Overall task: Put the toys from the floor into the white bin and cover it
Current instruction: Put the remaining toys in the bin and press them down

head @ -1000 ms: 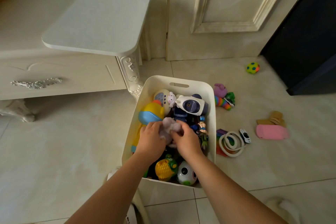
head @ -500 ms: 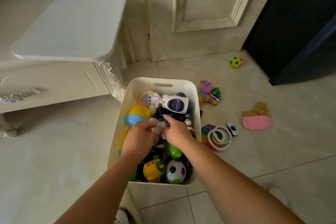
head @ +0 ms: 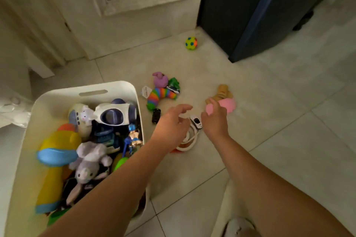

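Observation:
The white bin (head: 48, 98) stands at lower left, full of toys; a grey plush rabbit (head: 87, 163) lies on top. To its right, toys lie on the floor: a rainbow slug (head: 159, 95), a purple figure (head: 160, 80), a black toy car (head: 156, 115), a white toy car (head: 196, 121), a white ring (head: 187, 140), a pink toy (head: 228, 105) and a spotted ball (head: 191, 43). My left hand (head: 170, 123) hovers open above the ring. My right hand (head: 214, 119) is open beside the white car, in front of the pink toy. No lid is in view.
A cream door (head: 125, 5) closes off the far side. A dark cabinet (head: 250, 11) stands at upper right beside the ball. A white carved furniture leg (head: 11, 109) sits left of the bin. My slipper (head: 238, 226) shows at the bottom edge.
Both hands have let go of the plush rabbit in the bin and moved right, out over the floor toys. My view has swung to the right.

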Motion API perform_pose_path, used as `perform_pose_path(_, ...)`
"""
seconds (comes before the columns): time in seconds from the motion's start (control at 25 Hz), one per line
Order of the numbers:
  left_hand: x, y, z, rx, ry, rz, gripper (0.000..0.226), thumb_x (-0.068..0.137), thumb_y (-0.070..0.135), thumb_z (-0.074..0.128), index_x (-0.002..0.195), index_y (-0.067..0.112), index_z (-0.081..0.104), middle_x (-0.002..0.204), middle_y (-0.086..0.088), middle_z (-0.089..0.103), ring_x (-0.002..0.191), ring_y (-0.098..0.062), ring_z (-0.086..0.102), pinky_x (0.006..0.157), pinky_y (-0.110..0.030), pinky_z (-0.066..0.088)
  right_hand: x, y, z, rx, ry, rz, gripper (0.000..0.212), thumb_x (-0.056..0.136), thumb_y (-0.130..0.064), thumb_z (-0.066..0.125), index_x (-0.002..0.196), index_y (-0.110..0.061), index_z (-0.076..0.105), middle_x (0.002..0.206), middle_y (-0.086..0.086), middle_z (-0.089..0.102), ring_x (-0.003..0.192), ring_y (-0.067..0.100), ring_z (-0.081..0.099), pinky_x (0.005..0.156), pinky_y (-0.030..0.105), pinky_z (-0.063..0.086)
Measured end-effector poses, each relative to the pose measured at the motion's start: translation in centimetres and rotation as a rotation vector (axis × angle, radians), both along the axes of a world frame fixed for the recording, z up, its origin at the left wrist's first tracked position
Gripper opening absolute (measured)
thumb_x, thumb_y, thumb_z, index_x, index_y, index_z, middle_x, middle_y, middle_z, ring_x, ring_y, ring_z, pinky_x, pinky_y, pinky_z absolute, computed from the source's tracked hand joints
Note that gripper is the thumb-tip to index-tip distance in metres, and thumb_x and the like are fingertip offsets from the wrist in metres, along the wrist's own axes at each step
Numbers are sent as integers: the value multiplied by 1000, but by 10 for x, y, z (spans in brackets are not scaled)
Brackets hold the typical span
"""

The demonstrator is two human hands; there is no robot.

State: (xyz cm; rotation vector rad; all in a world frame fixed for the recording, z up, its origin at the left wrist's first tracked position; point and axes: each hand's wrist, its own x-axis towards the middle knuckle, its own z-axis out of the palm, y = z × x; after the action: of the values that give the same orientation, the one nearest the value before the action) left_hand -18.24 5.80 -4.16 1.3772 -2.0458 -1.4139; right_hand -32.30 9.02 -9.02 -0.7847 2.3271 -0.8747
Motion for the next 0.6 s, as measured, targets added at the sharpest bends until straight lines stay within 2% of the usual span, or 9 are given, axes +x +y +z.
perform_pose_path(0.12,-36,-15,-46,140,-162,-16,41,92,9,49,129,27,54,131,-1,53,106,-17,59,89,-25,45,-60,7,-46,322,99,179,62,93,-18,53,149,-28,29,154,16,21,130,39,39,103,38,37)
perform_pose_path(0.2,-58,-24,-72,219,-218,-3,41,91,9,49,129,26,54,132,-4,53,108,-22,59,91,-29,47,-92,-1,-69,499,212,313,66,93,-18,51,151,-31,22,161,10,6,138,40,27,108,41,33)
perform_pose_path(0.32,-81,-32,-100,282,-235,2,39,92,11,52,129,23,54,132,-8,53,111,-27,59,96,-32,47,-118,-28,-92,629,401,511,75,91,-11,49,153,-30,12,163,6,-3,147,36,7,117,47,20)
perform_pose_path(0.4,-89,-37,-112,277,-259,-9,39,92,12,53,130,22,53,131,-10,53,114,-27,56,97,-30,43,-123,-45,-104,626,487,622,79,88,-8,52,153,-30,13,162,7,4,148,32,5,119,49,14)
perform_pose_path(0.52,-94,-44,-122,291,-277,1,40,93,11,51,133,20,51,133,-11,53,116,-26,55,94,-28,42,-124,-56,-112,639,628,708,74,84,-13,57,149,-29,23,147,11,28,138,32,23,113,45,24)
perform_pose_path(0.6,-95,-49,-124,316,-274,29,41,93,12,52,133,18,50,134,-11,53,115,-28,56,94,-31,45,-126,-59,-107,647,761,737,62,83,-21,60,140,-22,36,141,12,34,132,33,31,107,41,29)
